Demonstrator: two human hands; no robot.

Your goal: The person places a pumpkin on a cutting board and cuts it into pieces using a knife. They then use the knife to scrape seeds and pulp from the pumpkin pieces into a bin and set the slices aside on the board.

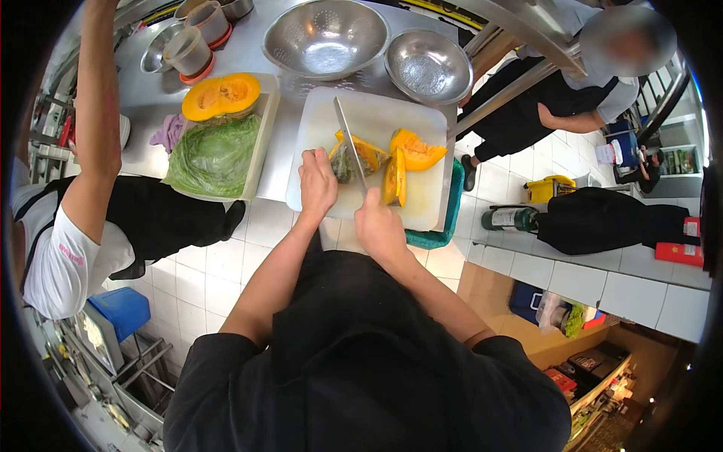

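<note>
A white cutting board (316,124) lies on the steel counter in front of me. My right hand (379,228) is wrapped round the handle of a long kitchen knife (346,128), its blade pointing away from me and crossing a pumpkin piece (367,156) with mottled green skin. My left hand (318,181) grips the left side of that piece, close beside the blade. Right of the knife lie two more orange wedges: an upright pumpkin wedge (393,179) and a larger pumpkin chunk (422,151) behind it.
Behind the board stand a steel colander (326,41) and a steel bowl (428,68). A tray (265,113) at left holds a pumpkin half (221,96) and leafy greens (213,158). One person (68,226) stands at left, another (561,98) at right, beyond a metal post.
</note>
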